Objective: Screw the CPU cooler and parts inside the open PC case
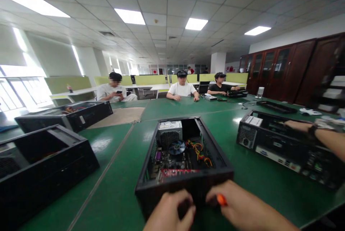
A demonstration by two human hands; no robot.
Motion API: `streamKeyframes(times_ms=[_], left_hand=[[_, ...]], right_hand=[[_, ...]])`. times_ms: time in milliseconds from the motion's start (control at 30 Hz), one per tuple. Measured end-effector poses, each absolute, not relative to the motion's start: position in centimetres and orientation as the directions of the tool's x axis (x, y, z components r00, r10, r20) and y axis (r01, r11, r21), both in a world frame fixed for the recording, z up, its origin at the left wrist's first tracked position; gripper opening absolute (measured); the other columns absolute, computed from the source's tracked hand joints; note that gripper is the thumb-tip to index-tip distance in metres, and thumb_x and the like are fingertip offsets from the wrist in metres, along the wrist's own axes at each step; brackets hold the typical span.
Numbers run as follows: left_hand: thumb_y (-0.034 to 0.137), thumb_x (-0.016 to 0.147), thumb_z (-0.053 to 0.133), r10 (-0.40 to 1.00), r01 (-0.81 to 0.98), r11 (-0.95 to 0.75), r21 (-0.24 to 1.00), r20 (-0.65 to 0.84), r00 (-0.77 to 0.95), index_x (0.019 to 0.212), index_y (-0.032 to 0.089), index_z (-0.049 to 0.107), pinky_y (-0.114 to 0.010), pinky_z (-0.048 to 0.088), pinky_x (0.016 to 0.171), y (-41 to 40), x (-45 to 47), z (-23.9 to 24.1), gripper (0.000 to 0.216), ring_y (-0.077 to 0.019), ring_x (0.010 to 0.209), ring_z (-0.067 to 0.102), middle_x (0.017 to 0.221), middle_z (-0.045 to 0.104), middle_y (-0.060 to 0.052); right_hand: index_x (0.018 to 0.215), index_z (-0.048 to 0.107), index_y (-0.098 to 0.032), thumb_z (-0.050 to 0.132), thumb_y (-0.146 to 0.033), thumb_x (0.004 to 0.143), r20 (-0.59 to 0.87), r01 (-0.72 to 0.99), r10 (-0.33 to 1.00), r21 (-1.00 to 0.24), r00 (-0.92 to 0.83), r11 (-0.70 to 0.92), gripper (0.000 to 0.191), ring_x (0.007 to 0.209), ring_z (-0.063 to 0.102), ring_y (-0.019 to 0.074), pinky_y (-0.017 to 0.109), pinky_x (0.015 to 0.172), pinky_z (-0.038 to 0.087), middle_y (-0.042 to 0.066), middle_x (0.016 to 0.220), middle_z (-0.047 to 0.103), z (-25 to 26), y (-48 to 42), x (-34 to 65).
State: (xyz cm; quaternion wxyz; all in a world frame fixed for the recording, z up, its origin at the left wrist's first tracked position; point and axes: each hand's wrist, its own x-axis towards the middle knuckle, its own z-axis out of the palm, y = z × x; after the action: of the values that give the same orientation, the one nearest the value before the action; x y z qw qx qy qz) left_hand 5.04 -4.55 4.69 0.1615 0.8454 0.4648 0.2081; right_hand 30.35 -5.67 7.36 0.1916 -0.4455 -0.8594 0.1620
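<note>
An open black computer case [185,180] lies on the green table [118,173] right in front of me, showing a motherboard, a blue fan [176,147] and coloured cables. My left hand [169,212] is curled against the near wall of the case, fingers closed; what they hold is hidden. My right hand [242,207] is closed round an orange-handled tool [221,199], its tip hidden at the same wall.
Two more open cases lie at the left [45,159] and far left [67,114]. On the right, another person's arm [320,135] reaches into another case [283,144]. Three people sit at the far side of the table. Dark wooden cabinets [291,69] line the right wall.
</note>
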Motion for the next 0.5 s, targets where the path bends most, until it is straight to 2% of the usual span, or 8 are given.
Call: streamKeyframes(times_ms=[33, 100, 167, 233, 267, 367, 500], left_hand=[[0.028, 0.089, 0.058, 0.901, 0.798, -0.433, 0.419, 0.182, 0.394, 0.098, 0.03, 0.071, -0.031, 0.056, 0.084, -1.4, 5.4, 5.7, 0.016, -0.0208, 0.094, 0.073, 0.097, 0.078, 0.0], [0.024, 0.087, 0.059, 0.94, 0.867, -0.332, 0.373, 0.203, 0.273, 0.12, 0.025, 0.066, -0.044, 0.052, 0.097, 4.7, 6.0, 7.0, 0.033, -0.029, 0.114, 0.068, 0.118, 0.074, -0.009], [0.025, 0.079, 0.069, 0.957, 0.907, -0.247, 0.342, 0.235, 0.172, 0.142, 0.019, 0.05, -0.062, 0.037, 0.11, 9.1, 6.1, 6.9, 0.066, -0.041, 0.142, 0.042, 0.15, 0.05, -0.021], [0.031, 0.082, 0.067, 0.949, 0.914, -0.243, 0.326, 0.275, 0.154, 0.152, 0.017, 0.037, -0.065, 0.023, 0.117, 11.2, 5.6, 5.5, 0.077, -0.0397, 0.151, 0.024, 0.162, 0.03, -0.021], [0.033, 0.084, 0.065, 0.941, 0.91, -0.261, 0.322, 0.297, 0.165, 0.153, 0.018, 0.034, -0.063, 0.02, 0.119, 11.4, 5.2, 4.4, 0.077, -0.0368, 0.152, 0.021, 0.164, 0.026, -0.018], [0.032, 0.087, 0.058, 0.912, 0.888, -0.315, 0.334, 0.365, 0.187, 0.149, 0.019, 0.04, -0.054, 0.022, 0.122, 10.7, 3.6, 1.5, 0.066, -0.0306, 0.149, 0.032, 0.161, 0.036, -0.015], [0.029, 0.088, 0.053, 0.879, 0.848, -0.335, 0.41, 0.461, 0.124, 0.133, 0.014, 0.053, -0.046, 0.04, 0.113, 10.4, 1.7, -0.1, 0.048, -0.0281, 0.13, 0.055, 0.14, 0.059, -0.017]], right_hand=[[0.109, 0.069, -0.016, 0.062, -0.021, 0.095, 0.139, 0.739, 0.833, -0.401, -0.535, 0.542, 0.017, 0.097, 0.07, 0.0196, 0.039, 0.088, 0.056, 0.006, 0.11, 0.074, 7.6, -3.5, 29.0], [0.121, 0.066, -0.016, 0.05, -0.007, 0.094, 0.14, 0.767, 0.842, -0.357, -0.521, 0.533, 0.032, 0.115, 0.065, 0.0207, 0.04, 0.099, 0.051, 0.012, 0.128, 0.068, 8.0, 0.6, 26.5], [0.132, 0.06, -0.013, 0.049, 0.0, 0.087, 0.139, 0.781, 0.841, -0.319, -0.522, 0.537, 0.048, 0.132, 0.055, 0.0234, 0.043, 0.11, 0.042, 0.018, 0.145, 0.056, 7.7, 3.2, 24.5], [0.136, 0.056, -0.011, 0.052, 0.0, 0.083, 0.145, 0.777, 0.825, -0.28, -0.546, 0.564, 0.055, 0.142, 0.044, 0.0255, 0.044, 0.116, 0.036, 0.019, 0.155, 0.044, 6.9, 3.5, 23.1], [0.135, 0.056, -0.012, 0.052, -0.002, 0.083, 0.151, 0.774, 0.815, -0.258, -0.559, 0.579, 0.053, 0.144, 0.042, 0.0262, 0.045, 0.116, 0.035, 0.018, 0.157, 0.041, 6.5, 3.0, 22.7], [0.123, 0.062, -0.017, 0.05, -0.006, 0.087, 0.173, 0.785, 0.809, -0.198, -0.561, 0.587, 0.04, 0.135, 0.05, 0.0267, 0.044, 0.107, 0.045, 0.013, 0.15, 0.052, 5.2, 0.7, 22.2], [0.115, 0.062, -0.019, 0.044, -0.006, 0.092, 0.184, 0.857, 0.869, -0.164, -0.46, 0.488, 0.031, 0.108, 0.067, 0.0266, 0.04, 0.086, 0.055, 0.012, 0.116, 0.071, 4.3, -1.2, 21.7]])
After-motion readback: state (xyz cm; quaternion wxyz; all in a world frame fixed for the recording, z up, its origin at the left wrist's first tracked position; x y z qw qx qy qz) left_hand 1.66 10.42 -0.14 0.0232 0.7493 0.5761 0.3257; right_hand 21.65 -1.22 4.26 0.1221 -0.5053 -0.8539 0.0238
